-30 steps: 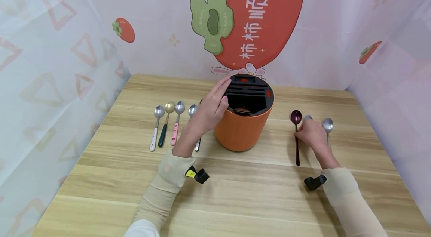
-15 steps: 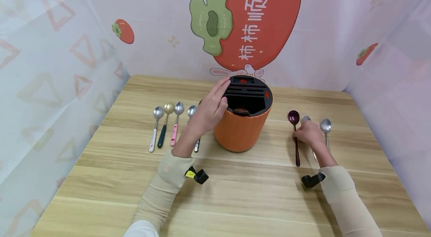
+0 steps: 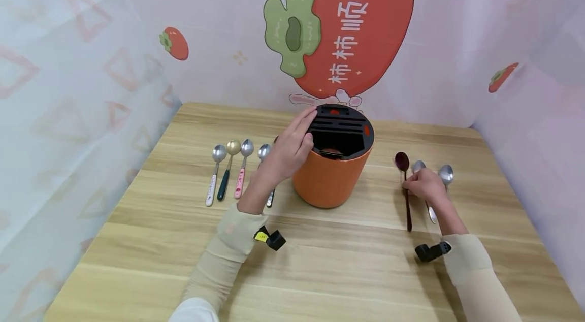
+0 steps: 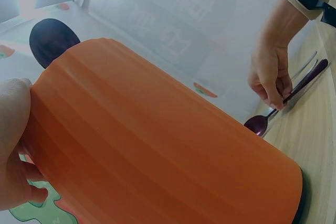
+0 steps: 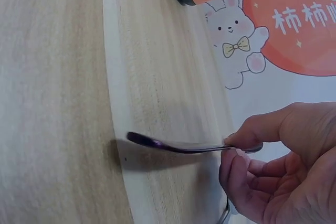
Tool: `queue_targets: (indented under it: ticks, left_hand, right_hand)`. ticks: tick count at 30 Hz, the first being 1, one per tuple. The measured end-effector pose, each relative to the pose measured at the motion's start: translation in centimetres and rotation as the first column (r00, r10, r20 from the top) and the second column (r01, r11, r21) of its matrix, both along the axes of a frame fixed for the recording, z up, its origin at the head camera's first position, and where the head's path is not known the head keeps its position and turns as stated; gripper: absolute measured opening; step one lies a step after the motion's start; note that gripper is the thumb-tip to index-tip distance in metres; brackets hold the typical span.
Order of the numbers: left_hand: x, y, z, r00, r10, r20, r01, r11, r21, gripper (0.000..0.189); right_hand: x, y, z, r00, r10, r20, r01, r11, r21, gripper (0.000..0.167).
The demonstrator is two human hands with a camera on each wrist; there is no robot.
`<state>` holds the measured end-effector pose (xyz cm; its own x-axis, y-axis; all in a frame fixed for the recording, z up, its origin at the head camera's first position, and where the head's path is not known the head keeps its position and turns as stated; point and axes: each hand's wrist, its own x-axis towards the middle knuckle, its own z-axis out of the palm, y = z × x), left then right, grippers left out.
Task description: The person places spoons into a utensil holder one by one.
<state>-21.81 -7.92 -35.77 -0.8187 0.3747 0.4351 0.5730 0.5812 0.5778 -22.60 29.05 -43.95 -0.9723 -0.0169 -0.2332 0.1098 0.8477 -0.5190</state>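
My left hand (image 3: 289, 152) rests against the left rim of an orange utensil holder (image 3: 331, 182) with a black slotted lid (image 3: 340, 124). Its fingers lie fairly straight in the head view. On the right, my right hand (image 3: 427, 185) pinches the thin handle of a dark purple spoon (image 3: 402, 161) between thumb and fingers. The right wrist view shows this spoon's handle (image 5: 157, 144) tilted, its end apart from the wood above a shadow. Two silver spoons lie beside that hand: one (image 3: 419, 165) partly under it, another (image 3: 446, 173) farther right, its handle mostly hidden by the hand.
Left of the holder, several spoons lie in a row: white-handled (image 3: 211, 190), dark green-handled (image 3: 223, 185), pink-handled (image 3: 239, 183), and a black-patterned one (image 3: 264, 151) partly behind my left arm. A printed cloth wall (image 3: 228, 78) stands along the wooden table's (image 3: 320, 261) back edge.
My right hand has moved slightly back toward me along the purple spoon's handle, and more of the middle silver spoon shows. The left hand stays on the holder. The head view has shifted slightly.
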Motion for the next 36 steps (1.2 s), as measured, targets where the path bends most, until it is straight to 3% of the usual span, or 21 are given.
queue_targets:
  ticks: [5, 11, 19, 36]
  left_hand:
    - [0.1, 0.2, 0.1, 1.0, 0.0, 0.014, 0.001, 1.0, -0.01, 0.06]
    - [0.2, 0.1, 0.0, 1.0, 0.006, 0.006, -0.006, 1.0, 0.004, 0.06]
    - [0.3, 0.1, -0.1, 1.0, 0.01, -0.001, -0.01, 1.0, 0.012, 0.061]
    - [0.5, 0.4, 0.2, 1.0, 0.007, -0.005, -0.007, 1.0, 0.016, 0.061]
  right_hand:
    - [0.7, 0.3, 0.2, 0.999, -0.034, -0.029, 0.032, 0.997, -0.068, 0.027]
    - [1.2, 0.1, 1.3, 0.991, -0.055, -0.126, 0.042, 0.994, -0.102, 0.016]
    - [1.9, -0.2, 3.7, 0.982, -0.1, -0.159, 0.069, 0.979, -0.193, 0.025]
    - [3.3, -1.7, 7.6, 0.949, -0.179, -0.258, 0.06, 0.911, -0.408, 0.023]
